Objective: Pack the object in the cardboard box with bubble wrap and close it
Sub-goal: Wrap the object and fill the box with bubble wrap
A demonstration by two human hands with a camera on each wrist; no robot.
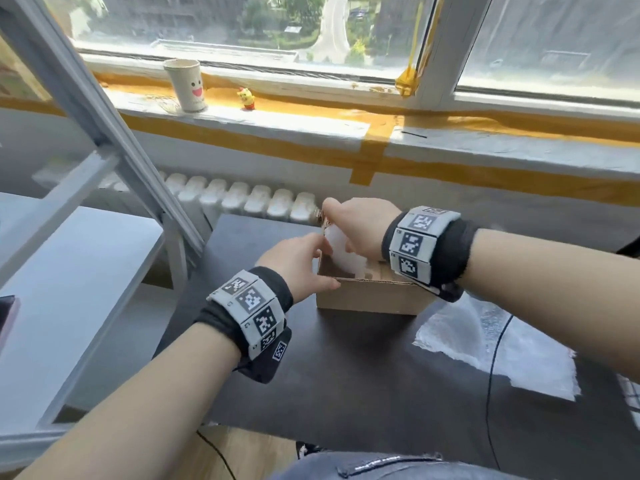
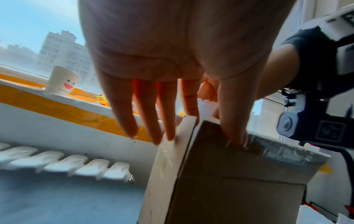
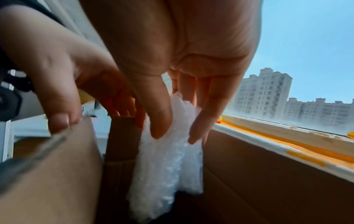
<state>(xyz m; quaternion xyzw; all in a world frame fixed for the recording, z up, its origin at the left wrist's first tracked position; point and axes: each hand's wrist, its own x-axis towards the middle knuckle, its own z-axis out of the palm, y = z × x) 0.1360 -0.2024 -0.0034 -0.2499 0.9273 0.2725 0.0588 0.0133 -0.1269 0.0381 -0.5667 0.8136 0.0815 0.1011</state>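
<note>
An open cardboard box [image 1: 367, 299] stands on the dark table [image 1: 311, 393]. My right hand [image 1: 346, 226] is over its left end and pinches a white bubble-wrap bundle [image 1: 341, 254] that hangs down into the box. The right wrist view shows the right hand [image 3: 177, 134] with thumb and fingers closed on the bundle [image 3: 166, 166] between the brown walls [image 3: 268, 174]. My left hand [image 1: 301, 261] steadies the box's near left corner. In the left wrist view its straight fingers [image 2: 168, 128] rest against the upright left flap [image 2: 172, 159] and its thumb sits on the near wall's rim. What the wrap encloses is hidden.
A loose bubble-wrap sheet [image 1: 485, 341] lies on the table to the right of the box, crossed by a black cable [image 1: 491, 393]. A white metal frame [image 1: 104, 140] stands to the left. Behind are a radiator [image 1: 242, 199] and a windowsill with a paper cup [image 1: 185, 86] and a yellow toy [image 1: 246, 98].
</note>
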